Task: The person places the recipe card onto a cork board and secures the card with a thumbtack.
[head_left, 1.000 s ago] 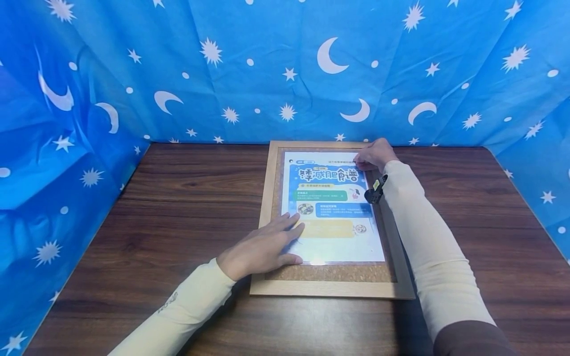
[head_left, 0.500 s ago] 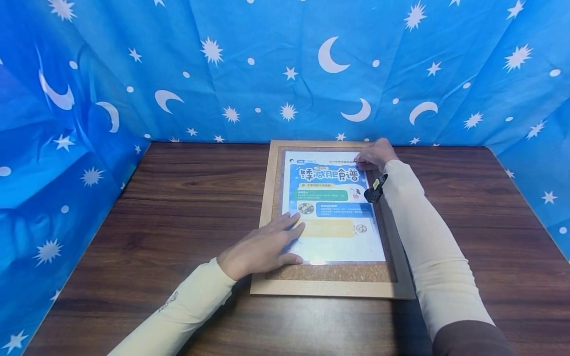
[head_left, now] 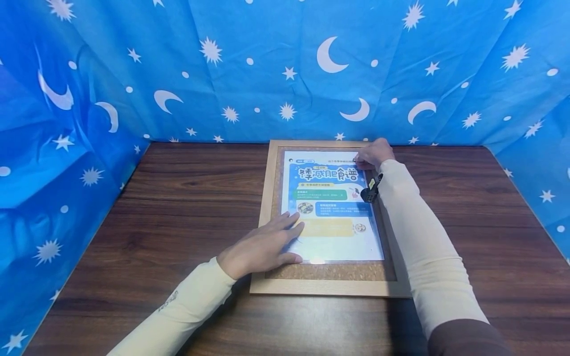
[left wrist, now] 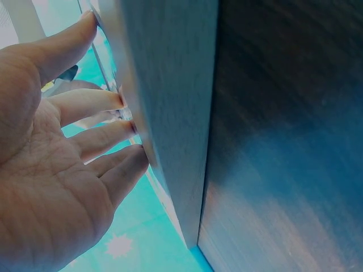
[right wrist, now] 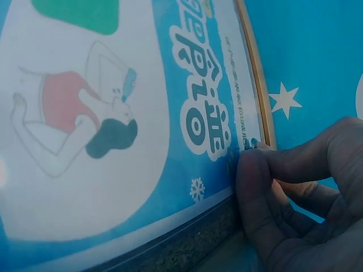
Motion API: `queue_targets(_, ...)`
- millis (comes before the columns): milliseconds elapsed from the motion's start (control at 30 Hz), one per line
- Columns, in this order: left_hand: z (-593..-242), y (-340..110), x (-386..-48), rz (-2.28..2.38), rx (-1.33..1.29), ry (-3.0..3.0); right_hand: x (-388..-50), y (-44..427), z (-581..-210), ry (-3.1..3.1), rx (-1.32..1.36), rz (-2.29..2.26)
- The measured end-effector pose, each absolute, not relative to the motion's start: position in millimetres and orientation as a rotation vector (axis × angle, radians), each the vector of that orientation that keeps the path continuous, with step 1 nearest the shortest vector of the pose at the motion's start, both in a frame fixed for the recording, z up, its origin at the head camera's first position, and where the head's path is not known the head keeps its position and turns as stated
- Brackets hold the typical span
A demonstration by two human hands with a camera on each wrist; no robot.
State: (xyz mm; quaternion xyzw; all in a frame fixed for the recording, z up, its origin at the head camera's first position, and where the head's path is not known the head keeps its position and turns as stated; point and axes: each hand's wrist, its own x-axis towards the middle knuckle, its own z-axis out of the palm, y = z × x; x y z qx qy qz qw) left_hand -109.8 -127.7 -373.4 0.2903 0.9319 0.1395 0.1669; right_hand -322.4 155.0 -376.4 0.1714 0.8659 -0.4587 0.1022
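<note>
A: Where does the sheet lie?

B: The printed sheet [head_left: 334,212] lies flat on the framed corkboard [head_left: 329,287], inside its wooden border, with a strip of bare cork showing below it. It looks glossy; a bright glare sits on its lower edge.

A: And the left hand?

B: The left hand [head_left: 262,247] reaches in over the corkboard's left border. Its fingers are spread, the tips resting on the lower left part of the sheet, and the thumb stands apart near the sheet's bottom edge. In the left wrist view the palm is raised away from the corkboard.

A: What does the right hand do?

B: The right hand [head_left: 376,153] is at the corkboard's upper right corner. Thumb and forefinger pinch a small dark piece [right wrist: 253,142] at the sheet's corner; the fingers hide most of it, so I cannot tell what it is.

A: Anything at the corkboard's other top corner?

B: A small dark dot [head_left: 291,160], on the sheet's upper left corner.

A: And around the corkboard?

B: A dark wood-grain table [head_left: 178,198] under it, and a blue cloth [head_left: 267,44] with white moons and stars rising behind it. A cream sleeve [head_left: 427,237] crosses its right border.
</note>
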Motion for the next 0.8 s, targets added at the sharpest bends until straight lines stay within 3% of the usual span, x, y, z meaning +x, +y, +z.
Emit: queue_targets(800,-372.3,-128.0,-108.7,0.412,0.826,2.653,-321.7,155.1,-375.2,2.510,0.474,-1.415)
